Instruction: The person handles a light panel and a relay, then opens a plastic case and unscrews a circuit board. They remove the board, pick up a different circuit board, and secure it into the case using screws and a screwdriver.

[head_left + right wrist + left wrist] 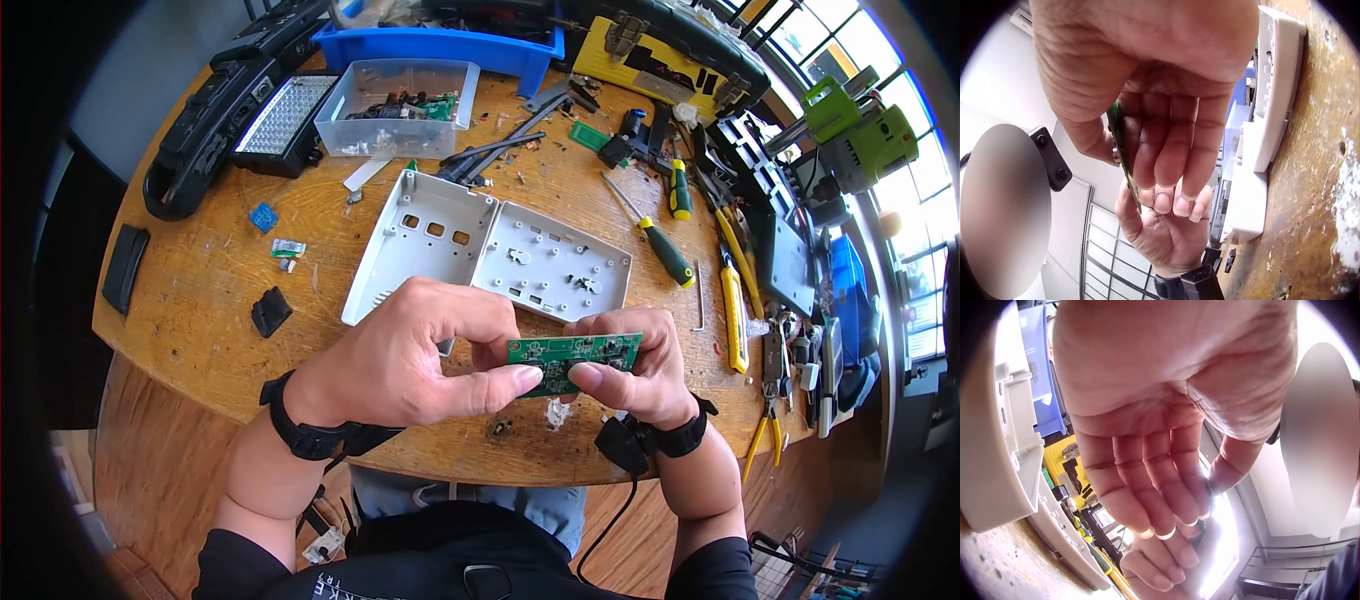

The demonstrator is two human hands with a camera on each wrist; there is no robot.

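A green circuit board is held above the table's near edge, its component side facing up toward the head view. The left hand pinches its left end, thumb on the face and fingers behind. At the right end, the right hand grips it the same way. In the right wrist view the board shows edge-on between thumb and fingers of the right hand. The left hand's curled fingers fill the left wrist view, hiding most of the board there. Beyond the hands lies an opened white plastic housing in two halves.
On the wooden table stand a clear bin of parts, a blue tray and a yellow toolbox. Screwdrivers, a yellow cutter and pliers lie at the right. Dark pieces are at the left.
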